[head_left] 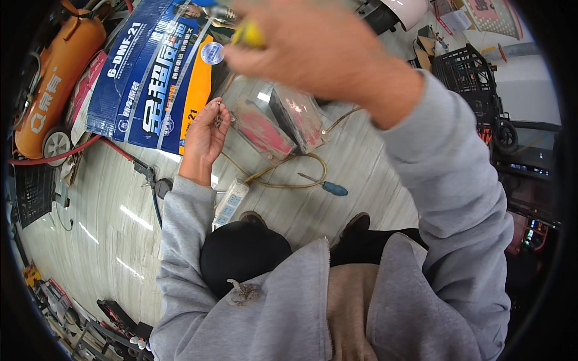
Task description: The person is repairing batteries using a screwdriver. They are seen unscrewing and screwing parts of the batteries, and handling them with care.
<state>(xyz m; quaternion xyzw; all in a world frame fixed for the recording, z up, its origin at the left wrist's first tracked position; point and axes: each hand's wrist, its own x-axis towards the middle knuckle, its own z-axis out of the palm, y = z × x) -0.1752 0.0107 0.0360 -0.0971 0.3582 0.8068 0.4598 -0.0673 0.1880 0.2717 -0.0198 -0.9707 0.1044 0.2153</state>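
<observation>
My left hand (pixel 206 133) is closed, palm up, beside a blue carton. Its fingertips pinch small metal pieces (pixel 218 106), too small to name surely; they look like screws. Raised at the top and smeared by motion, my right hand (pixel 301 51) wraps round a yellow tool (pixel 248 34). A metal tip (pixel 221 13) shows beside it, but its kind is unclear. Below lie two worn red-and-grey casings (pixel 263 130) (pixel 303 120), dusty and scraped, side by side on the floor. A screwdriver (pixel 333 188) with a blue handle rests nearer to me, next to a looped yellowish cable (pixel 283 185).
A white power strip (pixel 231 203) lies by my left knee. The blue carton (pixel 135 78) stands far left, with an orange tank (pixel 60 84) on wheels beyond it. An air gun (pixel 147 171) on a hose lies at left. A black crate (pixel 460 72) sits at right.
</observation>
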